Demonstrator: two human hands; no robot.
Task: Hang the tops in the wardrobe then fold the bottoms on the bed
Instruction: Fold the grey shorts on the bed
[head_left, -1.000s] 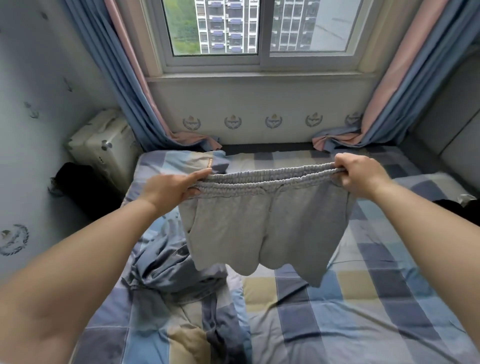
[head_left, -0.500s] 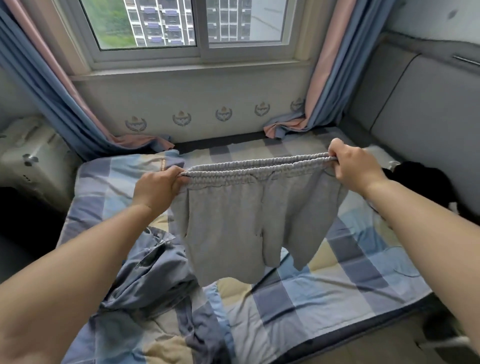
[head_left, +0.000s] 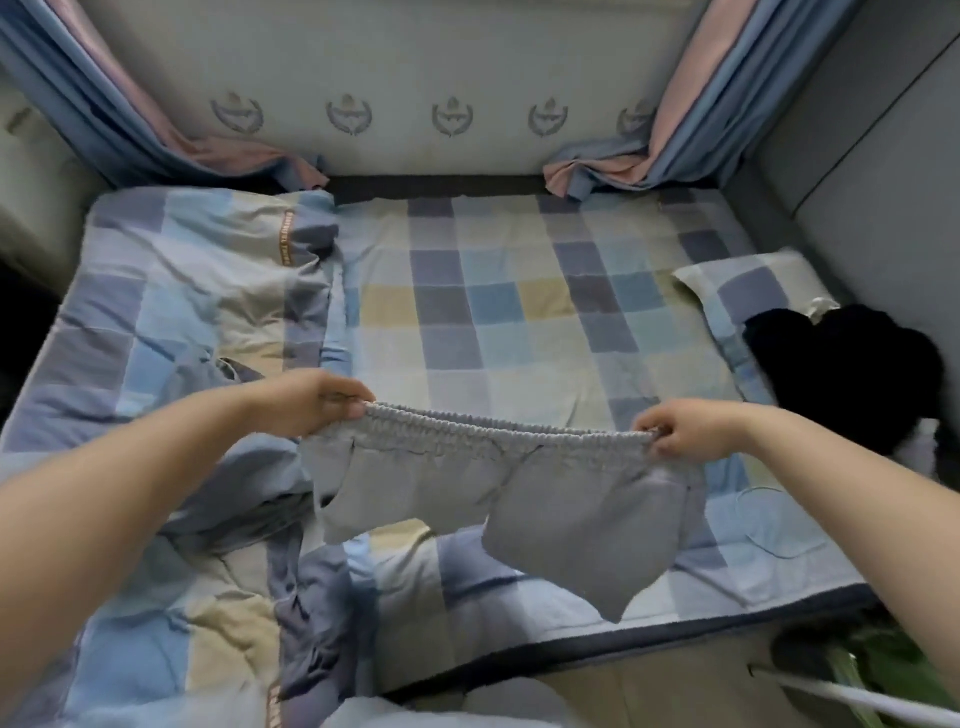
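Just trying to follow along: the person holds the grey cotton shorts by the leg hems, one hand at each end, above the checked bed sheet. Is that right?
Not quite. The head view shows the grey cotton shorts held by the elastic waistband, not the leg hems; the legs hang down. The rest stands: the left hand and right hand each pinch one end, above the checked bed sheet.

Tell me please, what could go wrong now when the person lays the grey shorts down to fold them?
The grey shorts hang from the left hand and right hand partly over the crumpled quilt; laid there, they would likely wrinkle. The legs dangle past the bed edge and might slip off. The black garment crowds the right side.
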